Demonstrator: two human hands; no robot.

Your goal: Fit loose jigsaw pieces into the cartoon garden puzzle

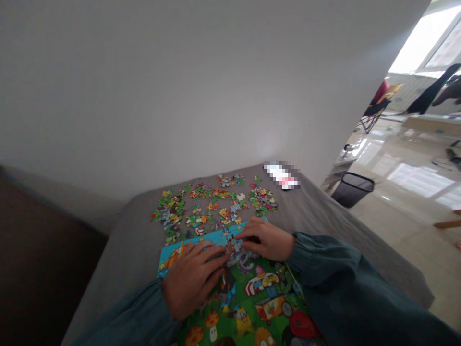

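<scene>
A colourful jigsaw puzzle [252, 274] with a blue top and green cartoon scenes lies in front of me. My left hand [196, 276] rests flat over its upper left part, fingers stretched out and fingertips near the puzzle's upper middle. From the right, my right hand [264, 238] reaches in with bent fingers, thumb and index closing on a small greyish puzzle piece [236, 244] at the upper middle. That piece is partly covered by the fingertips. Beyond the puzzle, many loose puzzle pieces [173, 209] are spread in clusters.
A grey cloth [317, 221] covers the surface beneath, which meets a pale wall [201, 96] at the back. Near the wall lies a phone with a lit, blurred screen [283, 176]. A dark mesh bin [353, 190] stands on the shiny tiled floor at right.
</scene>
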